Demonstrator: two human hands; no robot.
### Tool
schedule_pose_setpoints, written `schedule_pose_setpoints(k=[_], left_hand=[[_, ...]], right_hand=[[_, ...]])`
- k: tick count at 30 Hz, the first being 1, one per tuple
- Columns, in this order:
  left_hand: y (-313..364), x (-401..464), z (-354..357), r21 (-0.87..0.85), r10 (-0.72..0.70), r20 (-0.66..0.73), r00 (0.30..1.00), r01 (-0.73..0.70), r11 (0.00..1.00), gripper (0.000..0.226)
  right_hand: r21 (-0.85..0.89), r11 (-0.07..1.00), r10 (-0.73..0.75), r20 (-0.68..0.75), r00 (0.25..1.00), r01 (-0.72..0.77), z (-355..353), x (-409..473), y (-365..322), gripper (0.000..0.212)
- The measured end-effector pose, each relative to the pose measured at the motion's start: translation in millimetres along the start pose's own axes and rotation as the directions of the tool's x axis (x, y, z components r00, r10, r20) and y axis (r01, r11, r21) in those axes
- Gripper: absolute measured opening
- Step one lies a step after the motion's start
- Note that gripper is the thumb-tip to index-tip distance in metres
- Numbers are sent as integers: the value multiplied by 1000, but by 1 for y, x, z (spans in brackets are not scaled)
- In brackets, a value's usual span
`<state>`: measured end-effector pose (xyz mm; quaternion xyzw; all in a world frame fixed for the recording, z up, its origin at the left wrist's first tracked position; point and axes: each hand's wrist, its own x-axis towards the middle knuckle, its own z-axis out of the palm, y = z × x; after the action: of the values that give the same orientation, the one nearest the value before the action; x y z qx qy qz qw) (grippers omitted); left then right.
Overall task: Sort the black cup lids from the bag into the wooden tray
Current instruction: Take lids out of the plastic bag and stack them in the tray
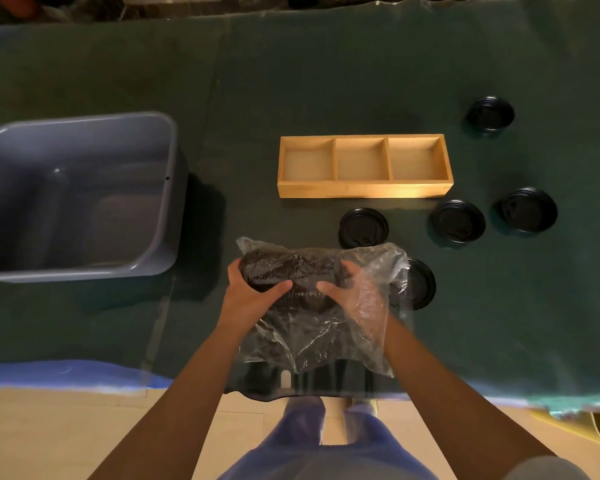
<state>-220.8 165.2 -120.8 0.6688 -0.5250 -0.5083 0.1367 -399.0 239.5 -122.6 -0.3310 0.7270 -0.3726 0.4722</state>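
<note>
Gripping the clear bag (323, 306) of black lids near the tabletop's near edge, my left hand (253, 289) and right hand (340, 289) clasp the stack through the plastic. Five loose lids (363, 227) lie around the empty wooden tray (364, 189). Best, I judge, to steady the stack and find the opening.

both arms reach forward, left grip (253, 289) and right grip (343, 289) curled, thumbs pointing inward.

A dark green cloth (326, 81) covers the bench (84, 379), a grey tub (80, 195) stands at its left, and pale floor tiles (49, 438) lie below.
</note>
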Motion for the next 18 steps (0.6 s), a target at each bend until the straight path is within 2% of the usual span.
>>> schedule_pose_setpoints(k=[1,3,5,6,9,10,12,13,15,18], left_hand=[[-1,1,1,0,-6,0,1000,6,1000,103],[-1,2,1,5,-14,0,1000,14,1000,103],[1,4,1,6,-25,0,1000,25,1000,103],[2,4,1,8,-27,1,1000,27,1000,102],[4,5,1,5,-25,1,1000,25,1000,101],[5,5,2,-1,-24,-1,1000,24,1000,100],[5,5,2,-16,-20,3,1000,20,1000,99],[5,5,2,-22,-18,6,1000,19,1000,99],[5,5,1,-26,-16,10,1000,17,1000,99],[4,7,1,-38,-22,20,1000,23,999,100]], right_hand=[[-31,999,-18,-41,999,17,2,0,-1,59],[-82,992,-107,-213,971,91,7,3,0,64],[-22,992,-121,-361,925,122,8,2,-1,61],[-14,992,-118,-383,916,122,8,1,-1,56],[-211,965,-220,-332,917,155,6,1,2,40],[-271,950,-237,-313,920,153,7,1,2,46],[-337,933,-221,-264,939,124,10,2,3,72],[-316,942,-196,-240,951,114,11,4,4,79],[-181,981,-110,-237,965,68,10,9,4,77],[-117,992,-91,-347,934,53,6,11,10,69]])
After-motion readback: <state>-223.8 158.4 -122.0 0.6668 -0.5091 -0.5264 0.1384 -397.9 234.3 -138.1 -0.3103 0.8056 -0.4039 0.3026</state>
